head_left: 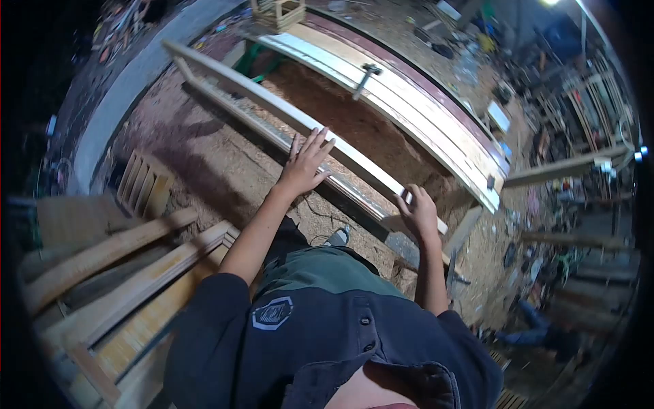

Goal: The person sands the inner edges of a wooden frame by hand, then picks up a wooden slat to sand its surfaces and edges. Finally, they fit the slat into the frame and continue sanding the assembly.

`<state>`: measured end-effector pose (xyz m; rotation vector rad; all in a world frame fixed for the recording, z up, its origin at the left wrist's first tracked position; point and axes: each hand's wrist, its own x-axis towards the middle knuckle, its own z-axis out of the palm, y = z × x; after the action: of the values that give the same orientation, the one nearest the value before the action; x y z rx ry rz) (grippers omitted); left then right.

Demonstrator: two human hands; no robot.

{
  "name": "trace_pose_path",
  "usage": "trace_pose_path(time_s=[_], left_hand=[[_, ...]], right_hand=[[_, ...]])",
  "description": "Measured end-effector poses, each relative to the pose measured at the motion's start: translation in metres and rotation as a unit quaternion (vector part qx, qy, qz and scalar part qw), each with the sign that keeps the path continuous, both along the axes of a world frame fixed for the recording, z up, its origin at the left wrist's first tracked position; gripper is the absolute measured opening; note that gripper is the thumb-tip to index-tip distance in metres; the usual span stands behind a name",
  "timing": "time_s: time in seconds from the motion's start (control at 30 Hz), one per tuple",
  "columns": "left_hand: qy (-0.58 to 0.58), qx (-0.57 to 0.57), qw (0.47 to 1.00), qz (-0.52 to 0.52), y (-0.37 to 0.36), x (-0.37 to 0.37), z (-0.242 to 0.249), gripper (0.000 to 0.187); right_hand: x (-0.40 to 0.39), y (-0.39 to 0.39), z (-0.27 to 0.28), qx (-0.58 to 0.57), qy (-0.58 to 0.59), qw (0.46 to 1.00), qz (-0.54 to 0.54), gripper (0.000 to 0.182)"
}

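A long, narrow wooden plank (248, 88) runs diagonally in front of me, from upper left toward lower right. My left hand (308, 163) lies on its near edge around mid-length, fingers spread. Farther down, my right hand (420, 213) has its fingers bent around the plank near its lower right end; what lies under the palm is hidden. Below the plank is a darker, narrow beam (235, 112). Across a gap, a hammer (366, 80) rests on light boards (415, 123), its head toward the far side.
Slatted wooden pieces (143, 184) and a wooden frame (163, 273) stand at lower left. A small wooden crate (279, 13) sits at the far end of the boards. Scraps litter the ground on the right, where a person (545, 334) is low down.
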<state>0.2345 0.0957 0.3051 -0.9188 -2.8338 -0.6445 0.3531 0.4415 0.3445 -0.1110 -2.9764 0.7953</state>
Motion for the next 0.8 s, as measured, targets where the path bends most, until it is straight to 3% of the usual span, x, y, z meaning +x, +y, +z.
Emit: trace_pose_path(time_s=[0.17,0.23,0.3,0.33,0.5,0.63,0.7,0.8], left_hand=[[0.029,0.034,0.998,0.053,-0.047,-0.049,-0.012,0.075],[0.043,0.034,0.996,0.075,-0.064,-0.073,-0.017,0.068],[-0.001,0.025,0.999,0.032,-0.079,-0.091,-0.023,0.059],[0.007,0.078,0.997,0.024,-0.083,-0.094,-0.021,0.055],[-0.032,0.169,0.985,-0.026,-0.112,-0.118,-0.015,0.052],[-0.129,0.265,0.954,-0.054,-0.164,-0.15,-0.003,0.047],[0.034,0.275,0.961,-0.011,-0.194,-0.175,-0.017,0.048],[0.079,0.149,0.984,0.052,-0.242,-0.217,-0.031,0.053]], right_hand=[[-0.033,-0.011,0.008,0.0,-0.139,0.99,-0.013,0.043],[-0.055,-0.028,0.004,0.026,-0.139,0.99,-0.004,0.043],[-0.079,-0.064,0.0,0.025,-0.086,0.996,0.015,0.043],[-0.091,-0.091,0.005,0.02,-0.035,0.999,0.031,0.043],[-0.154,-0.195,-0.011,0.005,-0.001,0.997,0.083,0.053],[-0.17,-0.231,-0.018,0.046,0.017,0.995,0.085,0.043],[-0.171,-0.241,-0.017,0.053,0.049,0.995,0.068,0.032],[-0.174,-0.242,-0.017,0.051,0.011,0.998,0.03,0.03]])
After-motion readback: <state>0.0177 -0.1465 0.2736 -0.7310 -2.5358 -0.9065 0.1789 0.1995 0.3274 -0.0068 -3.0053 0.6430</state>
